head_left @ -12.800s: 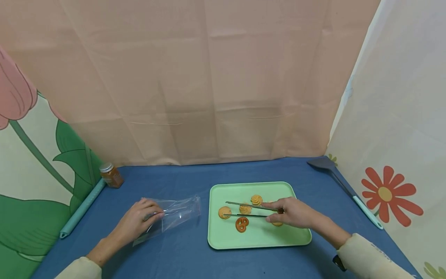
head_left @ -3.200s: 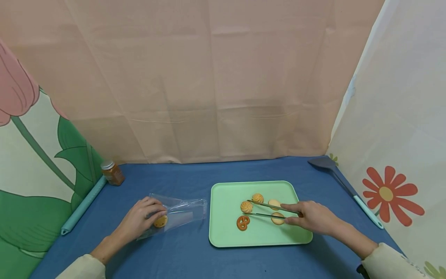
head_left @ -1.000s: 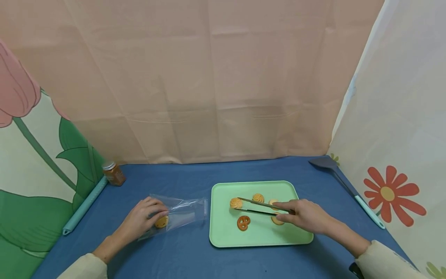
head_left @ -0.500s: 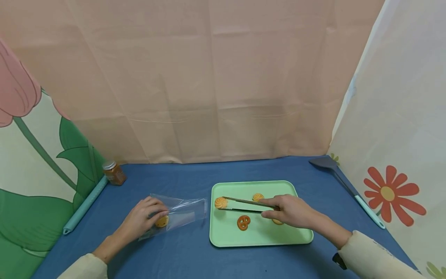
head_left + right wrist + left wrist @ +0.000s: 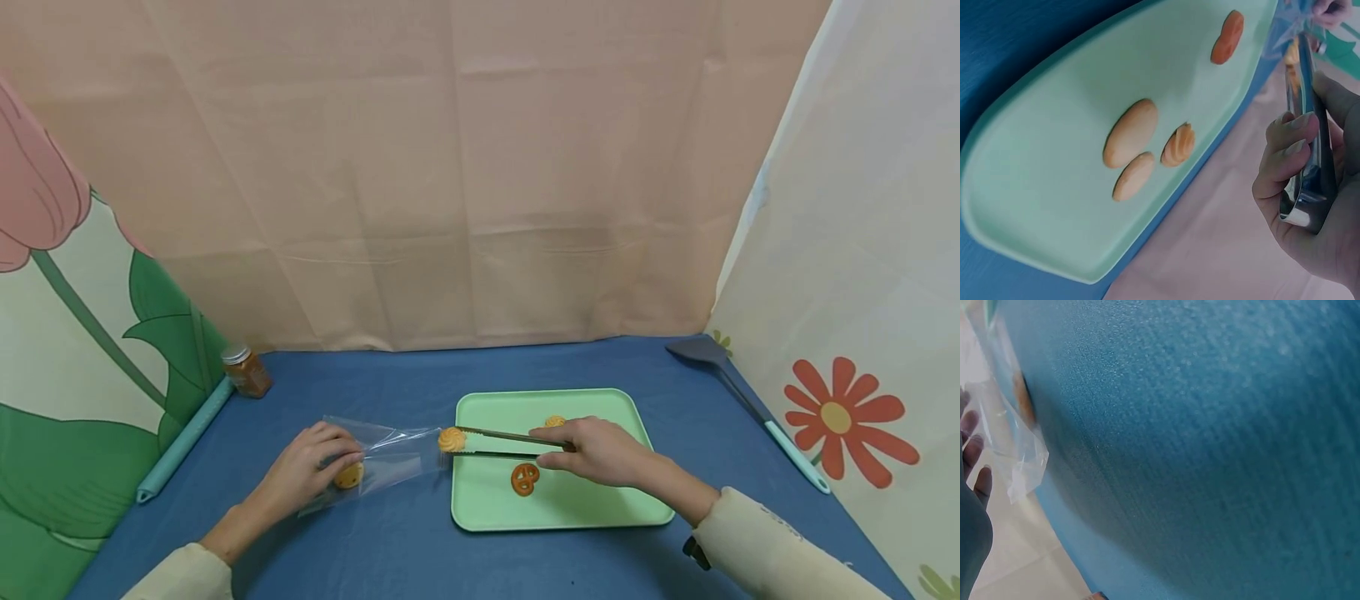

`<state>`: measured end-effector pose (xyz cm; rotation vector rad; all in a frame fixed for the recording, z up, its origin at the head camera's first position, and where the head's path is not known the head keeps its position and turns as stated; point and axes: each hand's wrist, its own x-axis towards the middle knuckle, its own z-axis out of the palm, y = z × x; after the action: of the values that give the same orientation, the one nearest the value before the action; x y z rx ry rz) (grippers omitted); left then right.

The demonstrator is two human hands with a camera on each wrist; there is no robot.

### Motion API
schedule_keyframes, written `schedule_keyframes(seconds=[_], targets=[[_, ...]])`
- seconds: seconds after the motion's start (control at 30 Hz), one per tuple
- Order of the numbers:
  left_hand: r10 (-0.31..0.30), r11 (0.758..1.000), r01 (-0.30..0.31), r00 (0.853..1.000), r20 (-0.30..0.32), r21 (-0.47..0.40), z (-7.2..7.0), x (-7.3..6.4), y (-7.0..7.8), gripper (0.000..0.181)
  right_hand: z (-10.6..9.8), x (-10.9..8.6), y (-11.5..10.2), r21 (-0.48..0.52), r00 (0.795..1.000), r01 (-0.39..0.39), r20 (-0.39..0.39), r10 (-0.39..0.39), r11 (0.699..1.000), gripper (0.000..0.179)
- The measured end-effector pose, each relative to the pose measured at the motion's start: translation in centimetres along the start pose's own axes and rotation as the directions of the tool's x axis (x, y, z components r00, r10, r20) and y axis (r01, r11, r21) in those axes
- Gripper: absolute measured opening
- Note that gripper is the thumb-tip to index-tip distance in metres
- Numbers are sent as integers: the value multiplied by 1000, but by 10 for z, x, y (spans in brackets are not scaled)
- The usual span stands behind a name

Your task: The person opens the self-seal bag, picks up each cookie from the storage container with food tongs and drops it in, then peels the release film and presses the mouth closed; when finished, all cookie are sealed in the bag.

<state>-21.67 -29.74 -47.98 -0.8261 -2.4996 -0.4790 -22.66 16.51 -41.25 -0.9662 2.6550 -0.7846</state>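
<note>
Left hand (image 5: 309,462) on clear bag (image 5: 393,454), partly in front of cookie (image 5: 349,477).

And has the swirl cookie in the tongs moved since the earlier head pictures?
Yes, leftward: judged against the green tray, the swirl cookie has gone from within the outline to the left edge.

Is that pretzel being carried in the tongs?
No, the tongs hold a swirled cookie, while the pretzel lies on the green tray.
</note>
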Motion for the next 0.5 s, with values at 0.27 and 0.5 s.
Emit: schedule_keyframes(seconds=[0.27,0.5], targets=[[-20,1000,20,1000,12,7,1,-1,-1,14,8,14,-4,-9,1000,10,1,-10,1000,46],[-30,1000,30,999,20,6,2,0,-1,11,15,24,-9,-38,999,33,10,-33,999,44]])
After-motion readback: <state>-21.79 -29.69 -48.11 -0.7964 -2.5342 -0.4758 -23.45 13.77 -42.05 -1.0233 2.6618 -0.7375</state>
